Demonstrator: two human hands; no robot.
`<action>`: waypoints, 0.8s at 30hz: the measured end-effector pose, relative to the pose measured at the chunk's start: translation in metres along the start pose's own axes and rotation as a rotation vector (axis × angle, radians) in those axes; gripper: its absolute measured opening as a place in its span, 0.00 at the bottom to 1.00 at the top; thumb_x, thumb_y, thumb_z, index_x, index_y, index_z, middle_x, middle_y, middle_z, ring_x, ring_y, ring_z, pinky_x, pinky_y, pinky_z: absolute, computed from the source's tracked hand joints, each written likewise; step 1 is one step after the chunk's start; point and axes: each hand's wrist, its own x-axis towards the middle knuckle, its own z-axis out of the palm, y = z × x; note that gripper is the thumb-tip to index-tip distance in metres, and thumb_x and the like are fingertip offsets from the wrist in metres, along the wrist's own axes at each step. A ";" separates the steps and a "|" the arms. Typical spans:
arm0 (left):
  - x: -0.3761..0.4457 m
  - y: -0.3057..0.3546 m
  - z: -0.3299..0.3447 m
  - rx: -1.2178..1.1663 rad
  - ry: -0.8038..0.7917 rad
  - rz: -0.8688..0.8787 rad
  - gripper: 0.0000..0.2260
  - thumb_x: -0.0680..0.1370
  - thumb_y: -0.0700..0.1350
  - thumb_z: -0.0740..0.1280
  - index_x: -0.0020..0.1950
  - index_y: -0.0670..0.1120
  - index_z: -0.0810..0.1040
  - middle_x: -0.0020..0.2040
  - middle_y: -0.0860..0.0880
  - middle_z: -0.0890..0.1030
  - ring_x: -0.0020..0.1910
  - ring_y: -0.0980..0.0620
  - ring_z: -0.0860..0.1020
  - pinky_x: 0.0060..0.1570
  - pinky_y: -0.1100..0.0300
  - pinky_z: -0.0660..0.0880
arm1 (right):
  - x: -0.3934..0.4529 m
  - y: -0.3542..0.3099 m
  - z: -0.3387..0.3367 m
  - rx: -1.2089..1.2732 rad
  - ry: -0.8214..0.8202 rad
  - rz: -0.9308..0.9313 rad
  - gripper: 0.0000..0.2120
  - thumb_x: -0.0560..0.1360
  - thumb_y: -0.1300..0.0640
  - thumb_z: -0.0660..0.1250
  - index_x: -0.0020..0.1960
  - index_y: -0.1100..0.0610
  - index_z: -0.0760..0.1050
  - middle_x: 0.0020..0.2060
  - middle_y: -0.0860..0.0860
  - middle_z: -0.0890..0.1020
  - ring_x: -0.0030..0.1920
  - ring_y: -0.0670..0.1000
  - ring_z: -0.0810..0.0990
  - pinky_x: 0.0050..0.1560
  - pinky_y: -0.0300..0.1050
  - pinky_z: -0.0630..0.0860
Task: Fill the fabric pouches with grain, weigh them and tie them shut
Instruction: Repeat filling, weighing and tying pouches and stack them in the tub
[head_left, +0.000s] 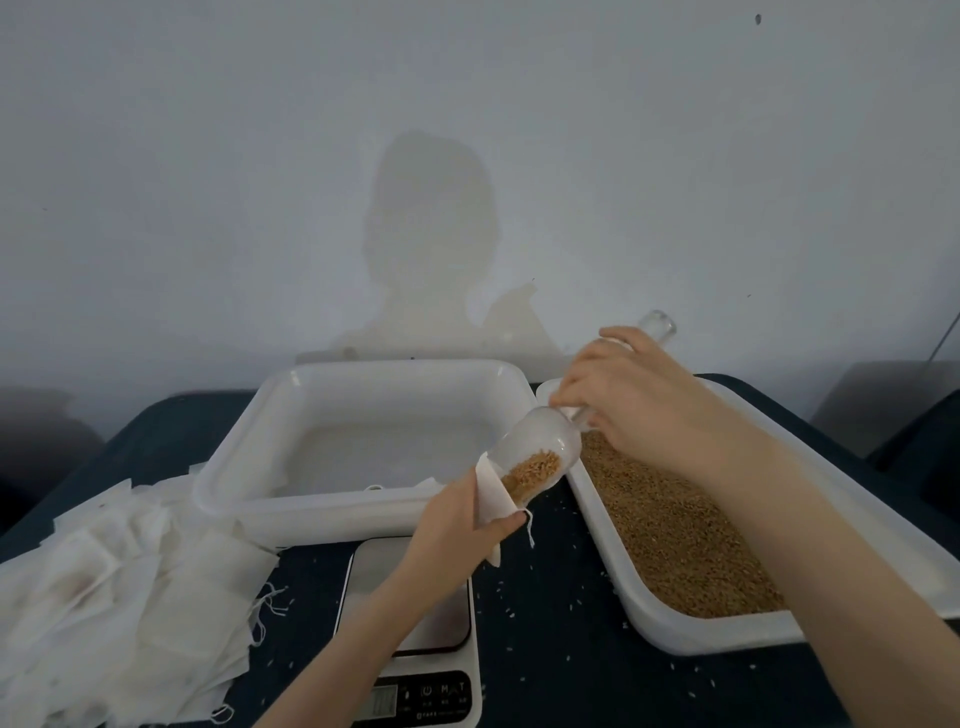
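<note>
My right hand (631, 397) grips the handle of a clear plastic scoop (535, 447), tilted down to the left with brown grain in its mouth. The scoop's lip sits inside the open top of a white fabric pouch (493, 496), which my left hand (457, 525) holds from below, thumb on its front. A drawstring dangles from the pouch. Both are above the gap between the two trays, just beyond a digital kitchen scale (415, 639). At the right, a white tray (691, 634) holds a bed of brown grain (670, 535).
A white tray (332, 506) with a bare floor stands at the back centre. A heap of flat white pouches (119, 587) with strings lies at the left. Loose grains dot the dark tablecloth (550, 639). A plain wall rises right behind the table.
</note>
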 end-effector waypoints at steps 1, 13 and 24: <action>0.000 0.001 0.001 -0.044 0.015 -0.004 0.17 0.73 0.54 0.71 0.58 0.54 0.71 0.49 0.57 0.79 0.50 0.60 0.77 0.51 0.60 0.75 | 0.003 -0.004 -0.006 -0.037 0.001 -0.020 0.25 0.74 0.66 0.64 0.63 0.42 0.75 0.55 0.41 0.79 0.64 0.47 0.69 0.69 0.40 0.33; 0.004 0.010 -0.002 -0.170 0.161 -0.065 0.09 0.72 0.54 0.72 0.45 0.57 0.73 0.38 0.60 0.79 0.41 0.65 0.77 0.37 0.70 0.72 | 0.021 -0.038 -0.038 -0.321 0.097 -0.112 0.32 0.73 0.70 0.39 0.61 0.52 0.75 0.56 0.51 0.75 0.73 0.55 0.59 0.65 0.54 0.20; 0.004 0.019 -0.009 -0.177 0.202 -0.095 0.19 0.71 0.57 0.72 0.52 0.47 0.74 0.45 0.50 0.81 0.43 0.48 0.80 0.46 0.47 0.79 | 0.022 -0.044 -0.043 -0.419 0.155 -0.127 0.29 0.75 0.71 0.42 0.59 0.52 0.77 0.55 0.50 0.76 0.72 0.54 0.62 0.67 0.57 0.24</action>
